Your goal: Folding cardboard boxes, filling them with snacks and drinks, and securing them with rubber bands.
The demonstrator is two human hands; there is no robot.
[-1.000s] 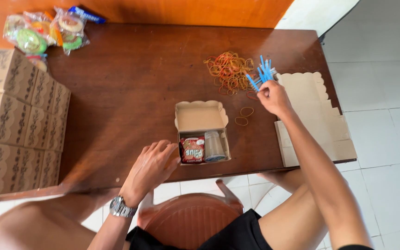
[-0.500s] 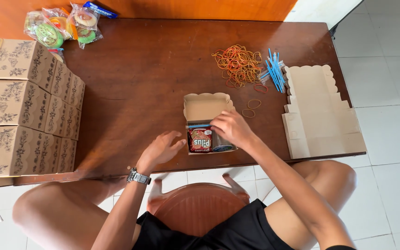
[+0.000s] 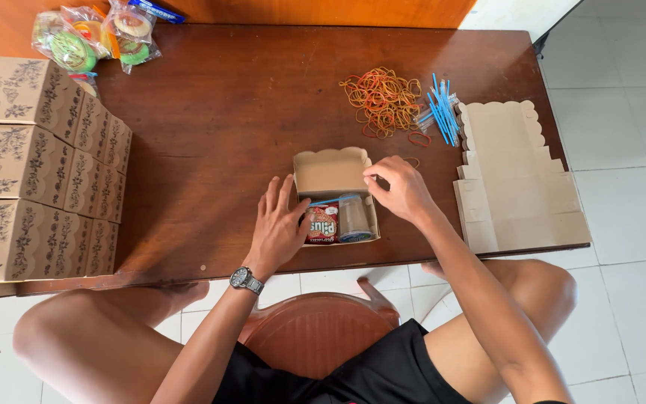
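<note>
A small open cardboard box (image 3: 332,173) sits near the front edge of the brown table, its lid standing up at the back. Inside lie a red snack packet (image 3: 322,222) and a sealed plastic cup (image 3: 354,218). My left hand (image 3: 279,226) rests against the box's left side, fingers apart, a watch on the wrist. My right hand (image 3: 399,188) touches the lid's right corner with the fingertips. Nothing is visibly held in either hand.
A pile of rubber bands (image 3: 380,100) and blue straws (image 3: 440,116) lie at the back right. Flat unfolded boxes (image 3: 516,187) are stacked on the right. Closed patterned boxes (image 3: 31,172) fill the left side. Bags of snacks (image 3: 91,37) sit at the back left. A brown chair (image 3: 315,337) is below.
My right hand came back from the blue straws to the box and now sits at the lid's right corner. My left hand moved up against the box's left side.
</note>
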